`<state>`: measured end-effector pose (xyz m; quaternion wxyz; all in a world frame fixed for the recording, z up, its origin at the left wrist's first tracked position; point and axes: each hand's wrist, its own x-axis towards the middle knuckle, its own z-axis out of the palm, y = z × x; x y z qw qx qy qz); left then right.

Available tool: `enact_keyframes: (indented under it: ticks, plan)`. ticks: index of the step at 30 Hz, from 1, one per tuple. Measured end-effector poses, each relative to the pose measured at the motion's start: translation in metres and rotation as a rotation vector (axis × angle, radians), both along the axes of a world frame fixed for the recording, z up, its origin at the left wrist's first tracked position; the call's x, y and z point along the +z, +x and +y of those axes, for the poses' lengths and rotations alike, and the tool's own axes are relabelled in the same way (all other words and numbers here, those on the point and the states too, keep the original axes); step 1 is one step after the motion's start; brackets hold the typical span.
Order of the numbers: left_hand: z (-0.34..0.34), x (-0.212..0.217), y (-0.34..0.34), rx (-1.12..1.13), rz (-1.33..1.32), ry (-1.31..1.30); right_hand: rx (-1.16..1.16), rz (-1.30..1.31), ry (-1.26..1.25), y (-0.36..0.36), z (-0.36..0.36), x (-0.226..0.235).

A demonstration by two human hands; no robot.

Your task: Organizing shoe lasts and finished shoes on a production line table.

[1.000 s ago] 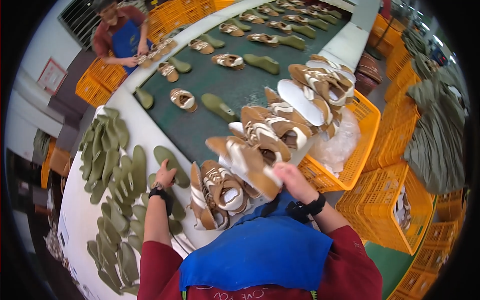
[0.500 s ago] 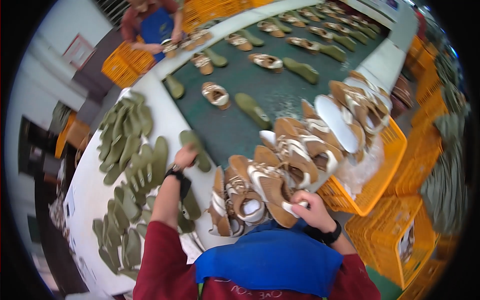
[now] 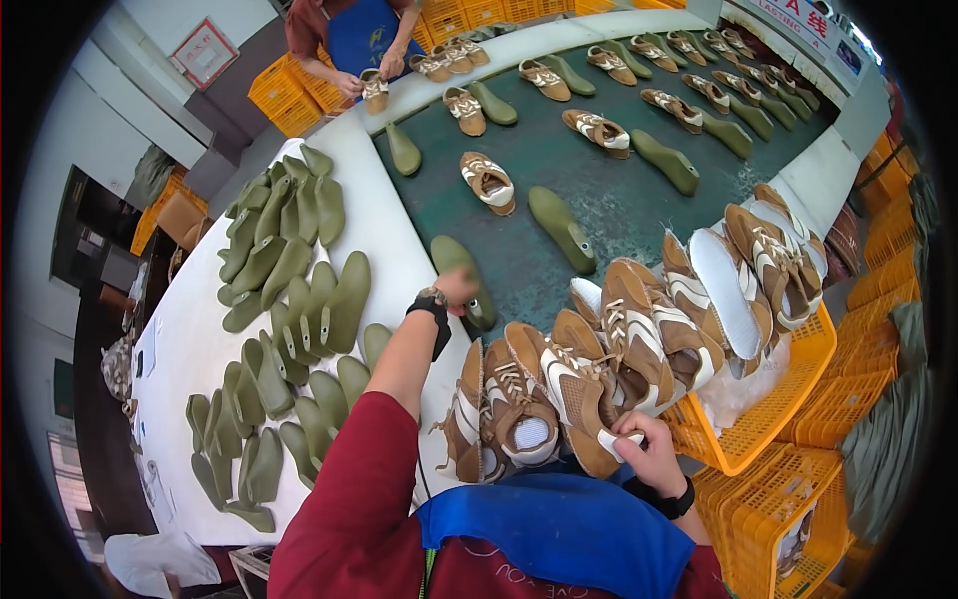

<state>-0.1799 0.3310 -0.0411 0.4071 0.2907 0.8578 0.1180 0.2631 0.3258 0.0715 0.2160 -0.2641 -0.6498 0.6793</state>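
My left hand [image 3: 457,287] is closed over a green shoe last [image 3: 451,254] at the left edge of the dark green belt [image 3: 419,205]; its fingers are partly blurred. At the front, my right hand [image 3: 651,448] grips the white heel of a brown-and-white sneaker [image 3: 573,396]. That sneaker leans in a row of similar shoes, with a laced sneaker [image 3: 521,411] just to its left. Right of it stand more sneakers [image 3: 639,334] and a white-soled one [image 3: 726,290]. A loose last [image 3: 561,228] and a sneaker [image 3: 487,183] lie farther up the belt.
Many green lasts [image 3: 289,225] cover the white table [image 3: 384,265] on my left. An orange crate [image 3: 743,449] stands at right, with stacked crates [image 3: 768,509] below it. Across the belt, a person in a blue apron [image 3: 364,45] handles a shoe [image 3: 374,92].
The last under my left hand has shifted right, off the white table edge and onto the belt. My right hand keeps hold of the sneaker's heel. The whole view has swung slightly.
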Motion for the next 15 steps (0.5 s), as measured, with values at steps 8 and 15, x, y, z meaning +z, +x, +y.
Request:
enact_keyframes:
  ticks: [8, 15]
  plan:
    - [-0.054, 0.029, 0.015, -0.011, -0.12, 0.288, 0.003, 0.027, 0.062, -0.001, -0.005, 0.006]
    - [-0.139, 0.151, 0.129, -0.154, -0.021, 0.79, 0.01, 0.095, 0.485, -0.016, -0.012, 0.021]
